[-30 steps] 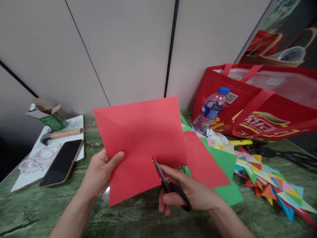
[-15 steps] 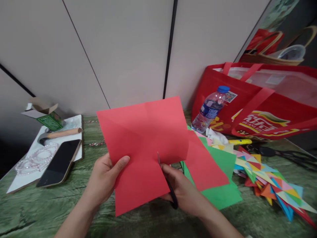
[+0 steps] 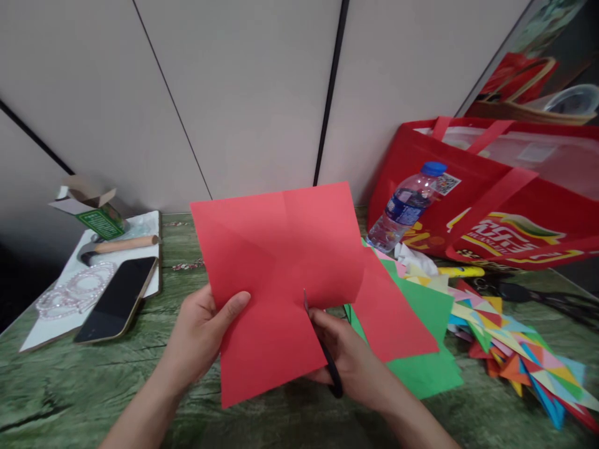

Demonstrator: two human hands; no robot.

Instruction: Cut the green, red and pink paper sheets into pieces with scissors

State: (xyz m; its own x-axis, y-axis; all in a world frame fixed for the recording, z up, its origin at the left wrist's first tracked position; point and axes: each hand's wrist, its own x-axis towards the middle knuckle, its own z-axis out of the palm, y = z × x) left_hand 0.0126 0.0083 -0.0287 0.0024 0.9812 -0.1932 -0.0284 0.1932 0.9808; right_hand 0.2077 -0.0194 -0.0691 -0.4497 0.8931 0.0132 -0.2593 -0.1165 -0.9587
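A large sheet of red paper (image 3: 276, 243) is held up over the table, cut partway in from its right side. My left hand (image 3: 206, 330) grips its left edge, thumb on top and fingers behind. Black-handled scissors (image 3: 332, 368) are in my right hand (image 3: 344, 349), which is closed round the handles. One thin blade shows above the red sheet at the inner end of the cut; the other blade is hidden beneath. Behind my right hand lie another red sheet (image 3: 397, 318) and green sheets (image 3: 428, 374).
To the left, a phone (image 3: 116, 302), beaded strands (image 3: 77, 290), a wooden-handled tool (image 3: 126, 244) and a small green box (image 3: 100, 221) sit by a white board. At right are a water bottle (image 3: 407, 209), red bag (image 3: 486, 199), folded coloured paper pieces (image 3: 528, 355) and a second black-handled tool (image 3: 538, 296).
The whole view has shifted slightly, so most things appear a little farther right. Both hands keep their hold, and the cut looks about the same length.
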